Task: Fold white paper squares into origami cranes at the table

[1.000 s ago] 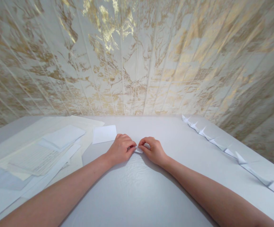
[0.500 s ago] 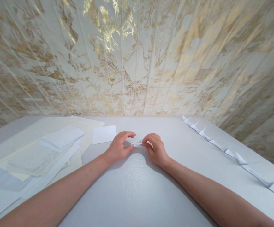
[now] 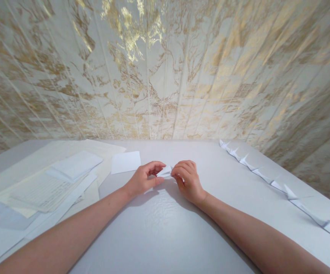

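A small piece of folded white paper (image 3: 165, 171) is held between my two hands, just above the white table (image 3: 165, 228). My left hand (image 3: 146, 178) has its thumb and fingers closed round the paper's left side. The fingertips of my right hand (image 3: 188, 180) pinch its right end. The paper shows a pointed, layered shape, partly hidden by the fingers. Beyond my left hand lies a blank white paper sheet (image 3: 126, 162), flat on the table.
At the left is a spread of papers (image 3: 39, 190), some with writing, topped by a folded white sheet (image 3: 78, 164). Along the table's right edge runs a row of several folded white paper shapes (image 3: 290, 192) with raised points. A gold-patterned curtain (image 3: 159, 76) hangs behind.
The folded paper has turned so that a broader white face shows. My left fingers have come down and closed on it, while my right hand keeps its pinch.
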`<state>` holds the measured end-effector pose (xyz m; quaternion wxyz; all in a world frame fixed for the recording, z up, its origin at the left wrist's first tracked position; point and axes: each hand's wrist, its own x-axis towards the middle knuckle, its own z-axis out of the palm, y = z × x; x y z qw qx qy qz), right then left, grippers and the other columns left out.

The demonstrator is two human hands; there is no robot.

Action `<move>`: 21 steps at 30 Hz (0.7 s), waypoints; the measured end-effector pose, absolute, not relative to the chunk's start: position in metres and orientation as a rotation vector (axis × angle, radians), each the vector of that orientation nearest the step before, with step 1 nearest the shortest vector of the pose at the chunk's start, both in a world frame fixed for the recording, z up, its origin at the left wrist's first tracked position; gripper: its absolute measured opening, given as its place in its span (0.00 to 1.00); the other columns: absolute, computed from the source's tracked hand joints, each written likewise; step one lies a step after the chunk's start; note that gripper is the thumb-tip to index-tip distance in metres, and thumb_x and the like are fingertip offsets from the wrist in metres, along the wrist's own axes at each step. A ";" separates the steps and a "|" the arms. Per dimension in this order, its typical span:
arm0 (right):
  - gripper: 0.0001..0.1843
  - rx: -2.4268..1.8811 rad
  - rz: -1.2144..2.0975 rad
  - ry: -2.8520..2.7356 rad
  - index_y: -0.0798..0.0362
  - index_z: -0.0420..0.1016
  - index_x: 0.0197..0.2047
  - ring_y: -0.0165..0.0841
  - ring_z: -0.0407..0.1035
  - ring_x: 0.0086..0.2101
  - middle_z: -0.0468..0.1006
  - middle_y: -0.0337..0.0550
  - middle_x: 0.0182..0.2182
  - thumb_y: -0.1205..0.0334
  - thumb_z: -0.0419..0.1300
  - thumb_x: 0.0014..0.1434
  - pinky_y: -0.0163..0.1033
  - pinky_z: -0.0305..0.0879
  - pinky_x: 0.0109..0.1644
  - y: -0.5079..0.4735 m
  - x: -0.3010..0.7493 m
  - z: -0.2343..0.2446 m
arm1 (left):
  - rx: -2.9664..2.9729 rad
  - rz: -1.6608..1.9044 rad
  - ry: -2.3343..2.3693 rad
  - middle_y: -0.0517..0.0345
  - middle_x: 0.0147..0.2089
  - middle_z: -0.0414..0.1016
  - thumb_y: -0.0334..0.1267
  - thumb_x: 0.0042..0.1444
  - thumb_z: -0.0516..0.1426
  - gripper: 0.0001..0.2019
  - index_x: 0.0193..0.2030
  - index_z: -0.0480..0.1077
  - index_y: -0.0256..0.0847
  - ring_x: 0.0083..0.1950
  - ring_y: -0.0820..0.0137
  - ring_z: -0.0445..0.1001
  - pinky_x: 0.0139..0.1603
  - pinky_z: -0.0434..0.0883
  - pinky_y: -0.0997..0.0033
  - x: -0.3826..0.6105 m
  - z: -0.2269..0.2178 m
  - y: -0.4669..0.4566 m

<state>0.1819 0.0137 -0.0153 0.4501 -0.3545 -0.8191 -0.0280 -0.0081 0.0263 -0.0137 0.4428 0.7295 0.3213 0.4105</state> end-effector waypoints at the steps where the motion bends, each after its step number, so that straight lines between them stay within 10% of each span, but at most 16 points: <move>1: 0.09 -0.876 -0.067 -2.035 0.51 0.68 0.29 0.33 0.64 0.36 0.75 0.40 0.28 0.69 0.50 0.58 0.42 0.53 0.45 0.014 0.182 -0.016 | 1.772 1.015 0.809 0.52 0.40 0.72 0.40 0.48 0.59 0.18 0.46 0.66 0.37 0.39 0.68 0.71 0.41 0.69 0.67 -0.008 -0.014 0.026; 21: 0.08 -0.970 0.129 -2.014 0.54 0.69 0.28 0.33 0.64 0.31 0.71 0.40 0.24 0.63 0.54 0.58 0.41 0.54 0.41 0.013 0.179 -0.018 | 2.637 1.296 1.046 0.55 0.30 0.73 0.34 0.53 0.56 0.05 0.31 0.73 0.37 0.34 0.69 0.69 0.38 0.67 0.68 -0.001 -0.013 0.022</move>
